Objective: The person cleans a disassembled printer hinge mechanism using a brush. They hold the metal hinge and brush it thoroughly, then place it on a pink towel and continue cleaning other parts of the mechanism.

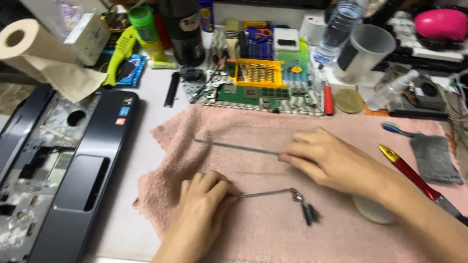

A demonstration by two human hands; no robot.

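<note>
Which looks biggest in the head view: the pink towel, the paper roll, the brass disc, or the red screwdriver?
1. Pink towel
2. Paper roll
3. Red screwdriver, long but thin; close to the roll, so unsure
4. Brass disc

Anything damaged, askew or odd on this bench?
Yes. The laptop palmrest shell at left is stripped, its keyboard bay open to bare metal. The pink towel lies crooked with a rumpled left edge. The left hand and right hand each pinch a thin metal rod. Nothing looks spilled.
</note>
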